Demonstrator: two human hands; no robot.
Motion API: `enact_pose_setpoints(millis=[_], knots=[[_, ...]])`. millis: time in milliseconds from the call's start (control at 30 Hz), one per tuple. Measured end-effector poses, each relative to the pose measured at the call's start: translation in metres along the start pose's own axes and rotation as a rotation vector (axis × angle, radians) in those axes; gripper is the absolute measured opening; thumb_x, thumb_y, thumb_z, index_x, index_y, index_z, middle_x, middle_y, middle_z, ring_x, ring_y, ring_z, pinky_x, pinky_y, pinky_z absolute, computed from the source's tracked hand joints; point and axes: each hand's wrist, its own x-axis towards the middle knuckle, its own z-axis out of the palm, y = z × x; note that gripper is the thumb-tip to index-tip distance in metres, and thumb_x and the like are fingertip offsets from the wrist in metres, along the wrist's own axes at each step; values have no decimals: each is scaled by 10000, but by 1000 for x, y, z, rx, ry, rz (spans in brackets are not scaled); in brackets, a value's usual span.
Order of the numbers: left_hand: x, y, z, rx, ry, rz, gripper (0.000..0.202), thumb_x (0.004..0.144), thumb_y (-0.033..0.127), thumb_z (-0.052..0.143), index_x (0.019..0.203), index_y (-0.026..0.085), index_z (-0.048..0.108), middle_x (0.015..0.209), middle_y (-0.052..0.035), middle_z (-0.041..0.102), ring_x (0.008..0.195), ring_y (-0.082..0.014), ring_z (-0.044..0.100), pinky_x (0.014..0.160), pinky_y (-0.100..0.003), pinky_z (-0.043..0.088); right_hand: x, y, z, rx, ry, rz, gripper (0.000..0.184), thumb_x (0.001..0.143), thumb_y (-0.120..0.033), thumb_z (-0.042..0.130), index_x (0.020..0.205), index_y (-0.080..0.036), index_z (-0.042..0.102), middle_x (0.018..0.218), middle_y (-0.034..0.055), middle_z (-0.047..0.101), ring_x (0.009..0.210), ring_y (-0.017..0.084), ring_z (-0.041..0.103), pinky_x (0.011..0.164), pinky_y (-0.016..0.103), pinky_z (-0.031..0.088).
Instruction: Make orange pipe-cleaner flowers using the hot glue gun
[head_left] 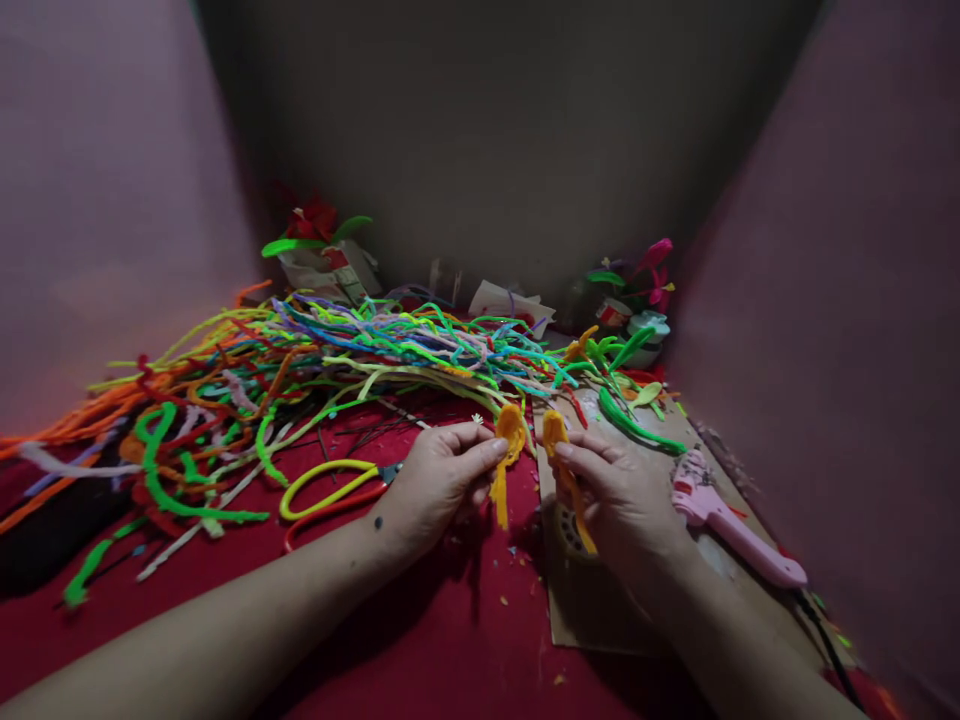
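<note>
My left hand [450, 475] pinches an orange pipe-cleaner petal [511, 432] between thumb and fingers, its loose tail hanging down. A second orange pipe-cleaner petal [555, 430] is in my right hand [622, 480], also gripped by thumb and fingertips, with its tail slanting down across the palm side. The two petals are held upright side by side, a small gap between them. Beside my left wrist lie scissors [330, 488] with one yellow and one red handle, their blades partly hidden by the hand. A round disc with dark holes [571, 535] shows partly beneath my right hand.
A large heap of coloured pipe cleaners [420, 340] spreads behind my hands and to the left. On the right, a pink glue gun [739, 530] rests on a cardboard sheet [600, 615]. Pipe-cleaner flowers [311, 220] stand at the back. Red cloth [450, 640] covers the table.
</note>
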Motion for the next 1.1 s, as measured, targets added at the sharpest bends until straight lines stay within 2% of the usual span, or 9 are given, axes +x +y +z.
enact_pose_setpoints(millis=[300, 400, 500, 567, 633, 667, 800, 933, 1100], knots=[[-2, 5, 2, 56, 19, 2, 237, 763, 376, 584, 743, 140, 579, 456, 59, 449, 343, -23, 326, 340, -143, 220, -7, 7, 6, -64, -96, 12, 238, 612, -296, 740, 759, -168, 604, 535, -48, 544, 399, 77, 437, 400, 206, 352], [-3, 6, 3, 75, 24, -12, 241, 765, 378, 579, 752, 138, 576, 437, 63, 437, 335, -32, 333, 332, -148, 238, -6, 0, 1, -216, -100, -20, 187, 666, -304, 672, 756, -168, 581, 540, -46, 527, 399, 77, 428, 408, 208, 342], [-3, 7, 4, 71, 24, -29, 236, 772, 372, 568, 746, 138, 559, 424, 69, 422, 329, -39, 337, 325, -153, 246, 5, -22, -14, -638, -3, -188, 84, 726, -241, 536, 726, -161, 564, 567, -14, 549, 455, 108, 486, 462, 227, 367], [-3, 6, 4, 67, 16, -31, 226, 779, 359, 561, 735, 137, 546, 426, 69, 420, 333, -35, 331, 328, -149, 239, 20, -40, -31, -1105, 254, -354, 132, 750, -180, 448, 799, -158, 569, 615, 24, 586, 532, 148, 546, 511, 246, 375], [-2, 5, 3, 61, 3, -26, 222, 785, 350, 555, 728, 137, 538, 431, 69, 421, 339, -29, 320, 333, -143, 231, 37, -55, -48, -1573, 391, -278, 197, 763, -157, 407, 850, -142, 583, 688, 81, 626, 604, 187, 573, 539, 267, 354], [-1, 5, 3, 60, -2, -25, 223, 787, 351, 552, 727, 137, 536, 432, 69, 420, 340, -27, 313, 334, -142, 226, 46, -60, -55, -1632, 381, -244, 181, 742, -141, 424, 796, -128, 597, 698, 114, 633, 639, 214, 579, 543, 278, 339], [0, 2, 3, 63, -17, -39, 230, 788, 366, 549, 727, 146, 525, 431, 70, 424, 331, -28, 306, 333, -148, 218, 68, -65, -69, -1682, 362, -207, 153, 688, -119, 452, 688, -131, 604, 695, 143, 640, 676, 247, 580, 547, 288, 316], [0, 3, 2, 59, -18, -45, 230, 791, 365, 546, 702, 157, 505, 433, 75, 419, 324, -28, 302, 329, -151, 218, 69, -62, -58, -1607, 356, -245, 138, 677, -118, 458, 694, -153, 591, 689, 105, 637, 676, 224, 580, 548, 273, 326], [-1, 4, 2, 62, -20, -56, 228, 790, 358, 547, 686, 161, 496, 412, 80, 399, 324, -31, 299, 329, -150, 208, 66, -55, -46, -1355, 300, -256, 111, 697, -133, 461, 676, -171, 563, 571, 23, 605, 527, 155, 575, 468, 224, 359]])
